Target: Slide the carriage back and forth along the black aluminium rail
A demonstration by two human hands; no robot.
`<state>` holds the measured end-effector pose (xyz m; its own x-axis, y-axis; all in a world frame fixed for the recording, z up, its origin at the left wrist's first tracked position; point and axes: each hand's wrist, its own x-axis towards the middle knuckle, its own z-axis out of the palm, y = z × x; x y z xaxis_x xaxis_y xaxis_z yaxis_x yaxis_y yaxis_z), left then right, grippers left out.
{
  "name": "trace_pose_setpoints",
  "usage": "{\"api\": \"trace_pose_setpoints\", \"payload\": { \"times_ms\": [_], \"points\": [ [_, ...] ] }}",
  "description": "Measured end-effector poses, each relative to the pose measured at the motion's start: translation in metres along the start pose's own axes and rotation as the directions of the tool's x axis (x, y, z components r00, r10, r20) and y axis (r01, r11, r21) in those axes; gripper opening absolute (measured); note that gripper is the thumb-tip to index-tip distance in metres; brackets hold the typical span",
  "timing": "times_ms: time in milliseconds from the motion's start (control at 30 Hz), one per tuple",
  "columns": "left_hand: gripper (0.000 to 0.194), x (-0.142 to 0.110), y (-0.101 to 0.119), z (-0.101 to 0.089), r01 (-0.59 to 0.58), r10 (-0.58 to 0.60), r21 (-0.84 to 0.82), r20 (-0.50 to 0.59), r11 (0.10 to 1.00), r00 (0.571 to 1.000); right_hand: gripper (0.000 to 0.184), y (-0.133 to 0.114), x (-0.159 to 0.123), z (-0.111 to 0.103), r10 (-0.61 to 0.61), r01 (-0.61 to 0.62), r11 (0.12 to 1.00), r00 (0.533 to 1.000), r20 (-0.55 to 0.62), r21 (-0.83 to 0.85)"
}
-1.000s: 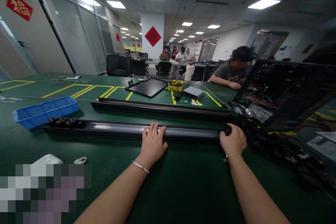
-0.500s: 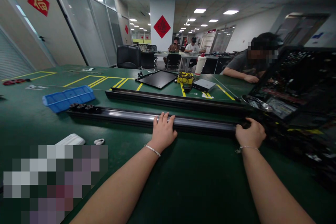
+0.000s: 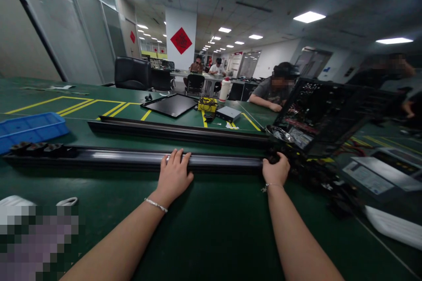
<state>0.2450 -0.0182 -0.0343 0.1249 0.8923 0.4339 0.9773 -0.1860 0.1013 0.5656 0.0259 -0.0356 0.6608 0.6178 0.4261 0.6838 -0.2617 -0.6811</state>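
Observation:
A long dark rail (image 3: 115,159) lies across the green table in front of me. My left hand (image 3: 173,174) rests on its middle with the fingers laid flat over the top. My right hand (image 3: 276,170) is curled around the rail's right end, next to a tangle of black parts. Several small black pieces (image 3: 36,148) sit on the rail's far left end. A second dark rail (image 3: 178,131) lies parallel just behind the first.
A blue tray (image 3: 31,128) stands at the left. An open black computer case (image 3: 326,116) leans at the right, cables below it. A black panel (image 3: 169,105), a yellow box (image 3: 207,105) and a grey box (image 3: 228,113) lie behind. A person sits across the table.
The view has swung to the right and both hands sit further left in it. The hands keep the same hold on the rail.

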Motion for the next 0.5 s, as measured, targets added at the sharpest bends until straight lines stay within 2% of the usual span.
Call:
{"api": "trace_pose_setpoints", "payload": {
  "times_ms": [200, 400, 500],
  "points": [
    [0.053, 0.0, -0.002, 0.001, -0.005, 0.004, 0.011, 0.004, 1.0, 1.0, 0.054, 0.009, 0.007, 0.001, 0.051, -0.046, 0.994, 0.997, -0.05, 0.098],
    [0.053, 0.001, -0.001, -0.001, 0.007, -0.008, 0.02, 0.026, 1.0, 1.0, 0.058, 0.029, 0.024, -0.001, 0.267, -0.253, 0.959, 0.958, -0.109, 0.129],
    [0.054, 0.001, -0.001, -0.001, 0.01, -0.01, 0.021, 0.027, 1.0, 1.0, 0.053, 0.041, 0.032, 0.003, 0.298, -0.275, 0.95, 0.94, -0.167, 0.145]
  ]
}}
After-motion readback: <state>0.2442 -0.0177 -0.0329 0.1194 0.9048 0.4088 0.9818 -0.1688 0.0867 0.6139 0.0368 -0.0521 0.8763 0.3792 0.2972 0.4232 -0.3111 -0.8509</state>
